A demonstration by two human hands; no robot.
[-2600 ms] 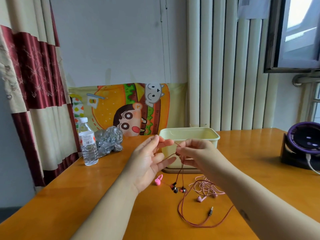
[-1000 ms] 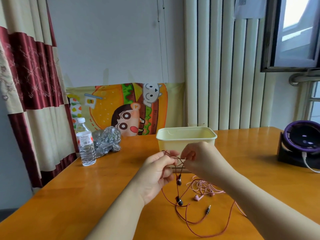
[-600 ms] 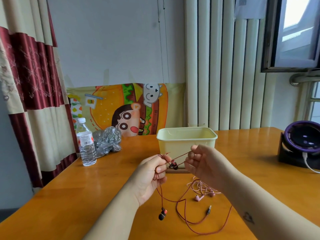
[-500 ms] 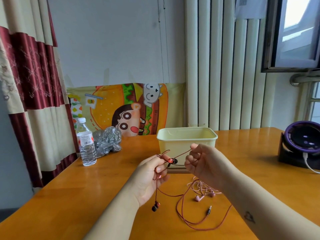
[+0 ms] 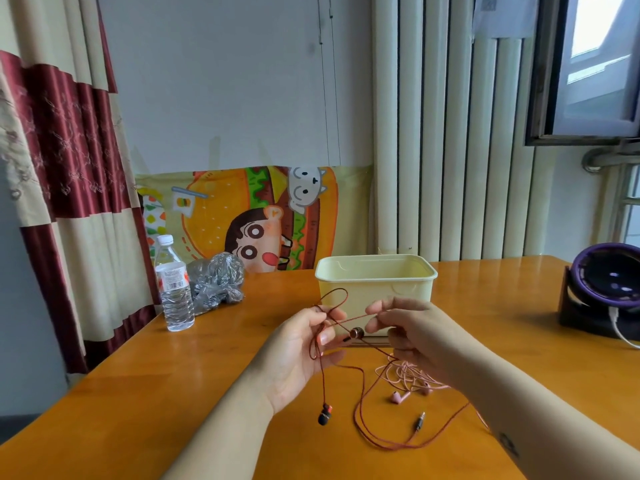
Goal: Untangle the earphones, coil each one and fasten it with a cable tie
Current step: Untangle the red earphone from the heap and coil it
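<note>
Both my hands hold the red earphone cable in the air in front of the cream tub. My left hand pinches it where it crosses, with a loop standing above the fingers. One red-and-black earbud hangs from that hand. The other earbud sits between the hands. My right hand pinches the cable to the right of it. The cable's slack and its jack plug lie on the table. The pink earphones lie tangled under my right wrist.
A cream plastic tub stands open just behind my hands. A water bottle and a crumpled clear bag are at the back left. A purple fan with a white cable stands at the right edge of the wooden table.
The cable has been drawn out between my hands. One earbud dropped from my fingers and now hangs below my left hand; the other slid along to sit between the hands.
</note>
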